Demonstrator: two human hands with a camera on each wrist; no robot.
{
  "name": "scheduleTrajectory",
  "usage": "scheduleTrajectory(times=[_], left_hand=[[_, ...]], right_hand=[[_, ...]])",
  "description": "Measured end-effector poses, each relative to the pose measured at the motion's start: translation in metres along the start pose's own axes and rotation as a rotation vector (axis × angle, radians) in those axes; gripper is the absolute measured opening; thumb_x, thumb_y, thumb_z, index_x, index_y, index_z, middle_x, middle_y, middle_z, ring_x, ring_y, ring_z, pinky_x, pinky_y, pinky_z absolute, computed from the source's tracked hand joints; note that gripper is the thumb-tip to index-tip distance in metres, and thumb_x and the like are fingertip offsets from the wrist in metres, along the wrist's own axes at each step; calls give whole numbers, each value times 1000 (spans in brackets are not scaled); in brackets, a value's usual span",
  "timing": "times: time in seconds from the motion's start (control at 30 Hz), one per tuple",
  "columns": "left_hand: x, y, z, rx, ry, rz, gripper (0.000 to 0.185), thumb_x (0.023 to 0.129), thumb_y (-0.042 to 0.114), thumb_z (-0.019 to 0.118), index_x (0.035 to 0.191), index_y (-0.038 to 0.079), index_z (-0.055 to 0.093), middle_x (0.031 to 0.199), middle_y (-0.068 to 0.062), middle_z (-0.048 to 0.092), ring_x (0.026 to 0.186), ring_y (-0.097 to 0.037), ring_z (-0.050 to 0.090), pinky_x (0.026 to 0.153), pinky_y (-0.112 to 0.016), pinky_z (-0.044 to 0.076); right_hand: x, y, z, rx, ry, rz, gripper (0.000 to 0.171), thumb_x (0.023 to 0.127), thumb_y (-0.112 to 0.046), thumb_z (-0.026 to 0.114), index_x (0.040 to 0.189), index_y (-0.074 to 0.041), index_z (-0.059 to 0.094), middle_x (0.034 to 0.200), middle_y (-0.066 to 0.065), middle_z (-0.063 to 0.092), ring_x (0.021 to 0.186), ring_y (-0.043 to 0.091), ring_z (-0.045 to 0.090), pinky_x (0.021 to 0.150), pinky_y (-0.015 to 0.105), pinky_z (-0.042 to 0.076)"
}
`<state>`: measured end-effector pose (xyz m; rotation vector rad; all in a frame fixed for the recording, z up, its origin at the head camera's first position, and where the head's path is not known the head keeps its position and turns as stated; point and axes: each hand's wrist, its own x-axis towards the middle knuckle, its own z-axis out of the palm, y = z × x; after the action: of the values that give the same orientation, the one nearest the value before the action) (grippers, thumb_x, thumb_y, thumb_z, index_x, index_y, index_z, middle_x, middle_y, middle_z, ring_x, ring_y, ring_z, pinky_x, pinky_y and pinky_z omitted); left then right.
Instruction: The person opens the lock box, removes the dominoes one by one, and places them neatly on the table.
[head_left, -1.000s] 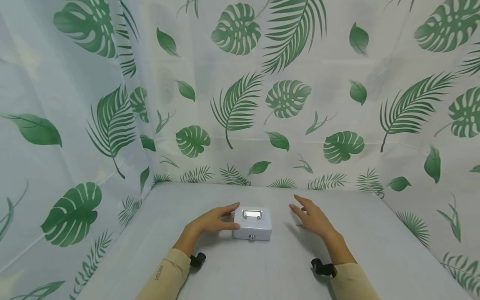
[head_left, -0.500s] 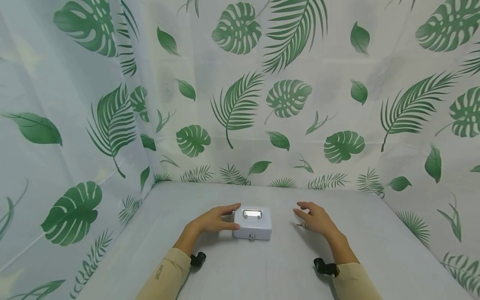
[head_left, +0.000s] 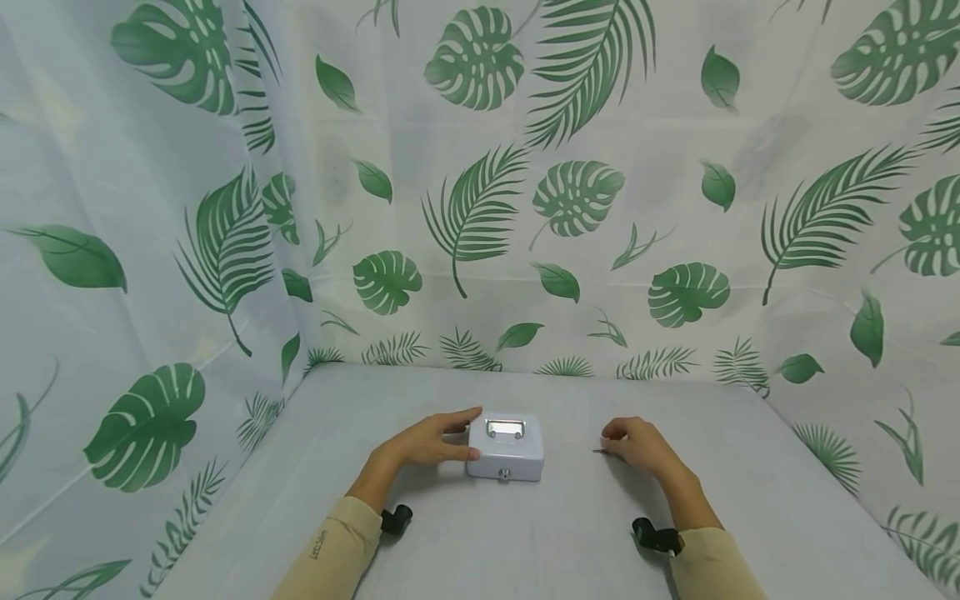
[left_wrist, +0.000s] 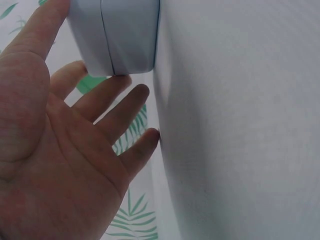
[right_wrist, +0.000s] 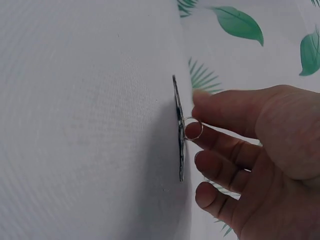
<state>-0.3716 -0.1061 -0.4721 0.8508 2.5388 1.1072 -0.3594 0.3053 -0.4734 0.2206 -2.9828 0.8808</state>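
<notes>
Right hand (head_left: 637,446), fingers curled down onto the grey bench (head_left: 525,550), pinches at a small flat metal key on a wire ring (right_wrist: 181,131), not yet lifted. Left hand (head_left: 427,442), fingers spread and straight, steadies the left side of the small white metal cash box (head_left: 506,447), lid closed. Key lies right of box, well apart.

The left hand (head_left: 427,442) rests against the white box (head_left: 506,447); the right hand (head_left: 636,446) curls over a small key (head_left: 602,452).
</notes>
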Motion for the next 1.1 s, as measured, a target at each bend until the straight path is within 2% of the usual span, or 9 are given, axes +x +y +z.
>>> scheduleTrajectory(times=[0.17,0.33,0.47,0.7,1.1], left_hand=[[0,0,0,0,5,-5,83,91,56,75,162,38,35,167,4,39,151,-27,44,123,-54,36],[-1,1,0,-4,3,1,83,92,55,74,162,37,35,167,2,39,151,-29,44,123,-56,35],[0,1,1,-9,3,0,84,92,55,74,163,34,35,167,1,39,150,-30,44,122,-56,35],[0,1,0,-3,1,-14,83,91,57,75,162,39,36,166,3,40,150,-28,45,123,-55,35],[0,1,0,4,4,-9,83,91,57,74,162,38,36,166,7,41,150,-24,45,123,-55,35]], right_hand=[[-2,0,-1,-2,-14,17,9,89,-3,75,98,-1,74,92,8,70,83,21,61,72,38,53],[-5,-2,-1,3,-28,22,4,88,-1,75,90,-4,72,84,4,67,78,20,58,67,34,50],[-6,-3,-1,18,-40,35,4,88,-1,75,90,-3,71,82,4,66,76,20,57,65,32,48],[-5,-1,-1,18,-51,50,5,90,-5,75,89,-4,70,82,5,65,76,19,57,65,31,48],[-5,1,1,44,-34,17,16,90,-8,77,88,-6,62,83,5,60,78,20,54,65,33,45]])
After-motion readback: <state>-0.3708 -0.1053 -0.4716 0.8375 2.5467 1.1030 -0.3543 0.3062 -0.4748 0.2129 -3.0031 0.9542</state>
